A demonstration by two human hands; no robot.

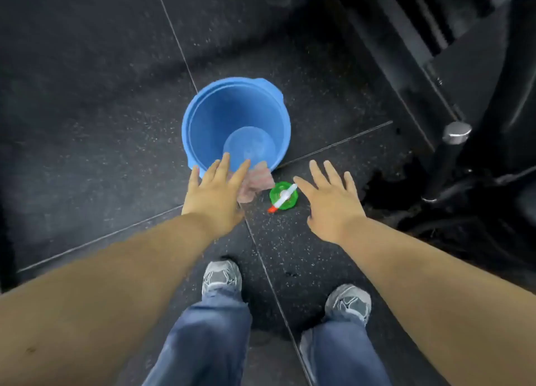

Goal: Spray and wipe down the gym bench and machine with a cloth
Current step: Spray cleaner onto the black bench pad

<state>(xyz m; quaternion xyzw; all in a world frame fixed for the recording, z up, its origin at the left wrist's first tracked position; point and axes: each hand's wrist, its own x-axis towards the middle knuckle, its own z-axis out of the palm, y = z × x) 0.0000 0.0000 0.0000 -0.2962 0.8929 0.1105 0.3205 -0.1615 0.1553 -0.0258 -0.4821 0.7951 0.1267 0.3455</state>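
The fingers [223,165] of the left hand [214,197] are straight, spread wide and hold nothing. They are positioned over the pink cloth [256,182]; contact cannot be confirmed. The right hand [333,202] is equally spread and empty, just beside the green spray bottle [283,196], which stands upright on the floor [87,124]. Judgement: each hand is lined up on its own item so both can be collected in one reach.

The cloth lies crumpled on the floor against the near wall of the blue bucket [203,104]. The bottle stands just right of it.

The dark machine [435,52] is at the right, well apart from both hands. No bench can be identified. Spraying and wiping are not yet begun.
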